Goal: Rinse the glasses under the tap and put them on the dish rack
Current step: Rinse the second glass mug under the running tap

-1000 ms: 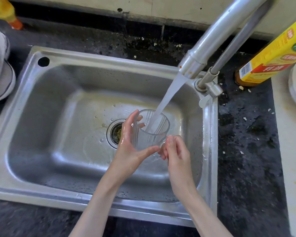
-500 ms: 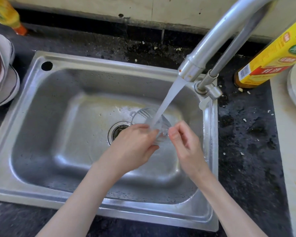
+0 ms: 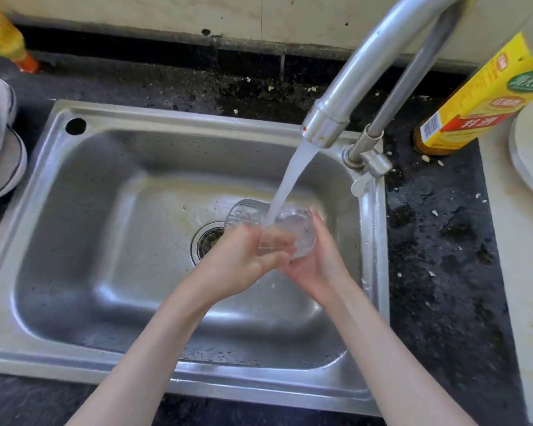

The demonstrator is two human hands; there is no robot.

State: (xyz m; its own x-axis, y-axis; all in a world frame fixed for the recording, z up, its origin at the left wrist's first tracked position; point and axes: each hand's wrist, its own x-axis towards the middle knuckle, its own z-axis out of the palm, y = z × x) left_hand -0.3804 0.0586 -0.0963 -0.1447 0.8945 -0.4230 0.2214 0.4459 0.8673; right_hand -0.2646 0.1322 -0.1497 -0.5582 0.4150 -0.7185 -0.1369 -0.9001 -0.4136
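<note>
**Glass tipped on its side under the stream**

Both hands were together over the sink (image 3: 59, 167), just right of the drain (image 3: 208, 241). Left hand (image 3: 243, 265) gripped the glass (image 3: 285, 233) from the near-left side, fingers curled round it. Right hand (image 3: 317, 265) cupped it from below and right, fingers wrapped up the far wall. The water (image 3: 290, 182) from the tap (image 3: 326, 124) struck the glass at about its middle.

Change over the last second: the glass had stood upright, mouth up, stream running straight in, left hand round it and right fingertips at its base. Half a second on it was leaning. Now it lay tilted well over, mouth toward the back-left, and the right hand had shifted from the base to a full hold.

Reading: likely turning the glass to wash its outside and dump the fill. Rinse seemed near its end for this one; the rack step was not yet begun. No rack clearly in view; stacked dishes (image 3: 0, 161) sat on the surface at left. Wet glass, slip risk.
</note>
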